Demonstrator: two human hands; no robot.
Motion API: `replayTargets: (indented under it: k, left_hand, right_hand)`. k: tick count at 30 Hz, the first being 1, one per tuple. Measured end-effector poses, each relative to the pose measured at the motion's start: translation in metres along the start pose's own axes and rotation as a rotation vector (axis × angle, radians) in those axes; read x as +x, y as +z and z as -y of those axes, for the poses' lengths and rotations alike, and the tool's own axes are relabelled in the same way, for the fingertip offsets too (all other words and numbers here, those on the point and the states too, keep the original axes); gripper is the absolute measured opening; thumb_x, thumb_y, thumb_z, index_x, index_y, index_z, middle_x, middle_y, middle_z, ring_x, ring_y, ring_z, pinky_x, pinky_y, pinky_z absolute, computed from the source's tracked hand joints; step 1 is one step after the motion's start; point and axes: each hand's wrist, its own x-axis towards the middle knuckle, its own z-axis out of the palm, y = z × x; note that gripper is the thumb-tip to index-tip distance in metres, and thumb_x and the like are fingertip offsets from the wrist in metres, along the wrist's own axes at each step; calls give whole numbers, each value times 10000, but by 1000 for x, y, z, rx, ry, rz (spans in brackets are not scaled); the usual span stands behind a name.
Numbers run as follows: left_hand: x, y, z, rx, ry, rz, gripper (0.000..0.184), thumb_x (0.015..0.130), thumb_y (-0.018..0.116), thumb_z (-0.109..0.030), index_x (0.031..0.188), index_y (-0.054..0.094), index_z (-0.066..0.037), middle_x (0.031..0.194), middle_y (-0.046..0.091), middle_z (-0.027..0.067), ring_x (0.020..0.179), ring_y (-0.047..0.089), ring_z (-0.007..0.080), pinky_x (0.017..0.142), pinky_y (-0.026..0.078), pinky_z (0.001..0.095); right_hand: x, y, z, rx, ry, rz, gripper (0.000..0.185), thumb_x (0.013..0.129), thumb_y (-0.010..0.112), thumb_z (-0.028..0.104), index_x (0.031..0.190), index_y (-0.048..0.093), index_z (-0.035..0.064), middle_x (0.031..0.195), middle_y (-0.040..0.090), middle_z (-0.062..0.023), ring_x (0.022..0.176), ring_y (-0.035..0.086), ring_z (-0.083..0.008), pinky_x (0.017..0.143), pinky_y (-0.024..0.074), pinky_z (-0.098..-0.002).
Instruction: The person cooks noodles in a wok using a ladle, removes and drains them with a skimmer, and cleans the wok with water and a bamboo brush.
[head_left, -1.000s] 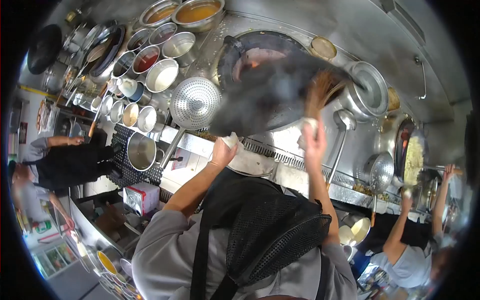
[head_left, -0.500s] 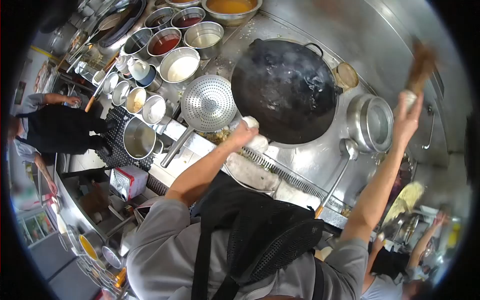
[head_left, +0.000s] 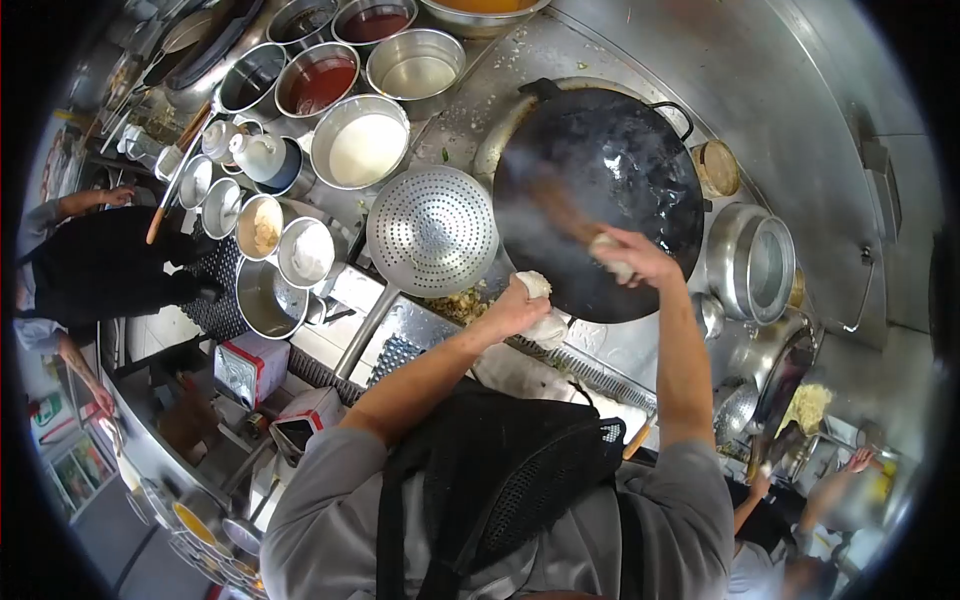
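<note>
My left hand (head_left: 512, 310) is closed around a whitish cloth (head_left: 546, 328) at the near rim of a large black wok (head_left: 625, 175). The cloth hides the part of the wok under it. My right hand (head_left: 645, 260) reaches over the wok, wrapped around a brown wok brush (head_left: 562, 208) with pale cloth at its grip end. Motion blurs the brush head, which is low over the wok's inside. Wet glints and steam show in the wok. Beside it on the left rests a perforated strainer (head_left: 432, 230) with a long handle.
Metal pots of white liquid (head_left: 362, 148) and red sauce (head_left: 318, 82) stand upper left, near squeeze bottles (head_left: 258, 155). A lidded steel pot (head_left: 750, 265) is right of the wok. One person (head_left: 110, 255) stands at far left; another's arm (head_left: 835, 485) shows lower right.
My right hand has swung the brush from the far right into the wok. The wok has shifted off its burner ring, exposing the ring's upper-left edge. My left hand keeps hold of the cloth.
</note>
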Motion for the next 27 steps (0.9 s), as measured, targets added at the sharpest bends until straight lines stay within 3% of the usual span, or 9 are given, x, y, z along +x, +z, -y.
replayTargets:
  k: [2, 6, 8, 11, 16, 18, 20, 24, 27]
  left_hand:
    - [1, -2, -2, -31, -52, 54, 801, 834, 649, -308, 1326, 318, 228, 1314, 495, 335, 1239, 524, 382, 1063, 408, 385]
    - [20, -4, 29, -16, 99, 104, 757, 881, 695, -339, 1373, 364, 133, 1306, 520, 234, 1171, 549, 290, 1005, 458, 364]
    - [0, -5, 6, -49, -23, 81, 810, 904, 674, -428, 1380, 354, 144, 1341, 504, 240, 1188, 550, 301, 1012, 456, 367]
    - [-6, -7, -3, -58, -2, 100, 888, 919, 641, -496, 1406, 285, 156, 1366, 489, 249, 1225, 525, 308, 1030, 446, 379]
    - [-11, -6, -13, -3, -15, 64, 868, 935, 618, -471, 1376, 208, 154, 1344, 442, 284, 1292, 461, 345, 1076, 383, 380]
    - [13, 2, 20, -38, 20, 95, 886, 939, 605, -500, 1364, 203, 165, 1330, 460, 287, 1265, 475, 331, 1069, 386, 373]
    - [17, 0, 27, -133, 35, 154, 811, 969, 567, -498, 1361, 267, 146, 1346, 471, 255, 1242, 477, 290, 1070, 385, 372]
    - [-15, -22, 15, -141, 140, 51, 503, 1025, 505, -423, 1276, 491, 13, 1242, 546, 123, 1168, 516, 205, 1030, 418, 348]
    - [-61, -66, -6, -242, -9, 170, 466, 1003, 569, -376, 1302, 475, -31, 1182, 564, 76, 1087, 547, 179, 966, 454, 330]
  right_hand:
    - [26, 3, -51, -81, -85, -612, 738, 894, 686, 426, 1494, 417, 92, 815, 676, -73, 473, 594, -167, 373, 442, -282]
    - [11, 40, -82, -6, -305, 141, 749, 884, 710, 362, 1513, 394, 106, 1156, 668, -106, 831, 679, -196, 448, 516, -303]
    - [-25, -30, -70, -9, 183, 334, 762, 862, 732, 373, 1520, 402, 176, 1297, 605, -76, 998, 649, -215, 584, 577, -356]
    - [-56, -110, -66, -767, 232, -656, 665, 859, 728, 416, 1456, 496, 233, 1159, 701, -149, 1062, 669, -292, 887, 546, -424]
    - [2, -40, -1, -81, -551, -1790, 781, 972, 626, 346, 1542, 220, -1, 1478, 419, -275, 1298, 497, -358, 1071, 395, -429]
    - [78, -4, -13, -10, -632, -1782, 741, 926, 692, 361, 1473, 327, 18, 1138, 614, -219, 940, 639, -356, 830, 528, -448]
    - [103, 29, -32, 161, -81, -434, 602, 934, 654, 361, 1403, 429, 57, 802, 610, -75, 496, 567, -162, 397, 427, -291]
    - [1, 32, -35, 184, -157, 416, 858, 880, 725, 371, 1569, 275, 130, 1061, 633, -50, 799, 624, -115, 479, 505, -270]
    - [-52, -66, -42, -385, 301, -133, 805, 792, 787, 479, 1483, 459, 230, 1141, 679, -123, 900, 675, -256, 798, 557, -334]
